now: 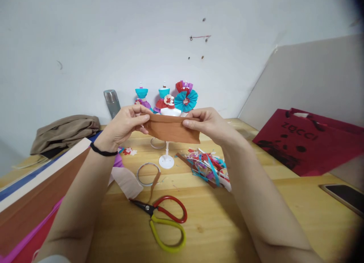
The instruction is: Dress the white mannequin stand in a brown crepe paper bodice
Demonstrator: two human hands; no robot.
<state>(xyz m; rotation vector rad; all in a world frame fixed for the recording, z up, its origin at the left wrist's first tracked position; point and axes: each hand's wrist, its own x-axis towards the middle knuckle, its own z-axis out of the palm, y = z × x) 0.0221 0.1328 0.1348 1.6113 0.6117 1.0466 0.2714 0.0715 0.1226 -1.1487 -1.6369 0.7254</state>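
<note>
A brown strip of paper or cloth [172, 129] is stretched between my hands, its top edge folded over. My left hand [132, 120] pinches its left end, and my right hand [206, 124] pinches it near the right end, thumb in front. Right behind the strip stands a small white mannequin [170, 112] with a red neck band; its round base [166, 161] shows below. Scissors [150, 210] with one red and one yellow handle lie open on the table, near a roll of tape [148, 174] and a thin brown scrap [154, 185].
Dressed small mannequins [186, 100] stand by the wall beside a grey flask [112, 103]. Colourful scraps [209, 166] lie right of centre. Coloured sheets [42, 187] and a brown cloth [65, 132] are left. A red bag [307, 141] and a phone [345, 196] are right.
</note>
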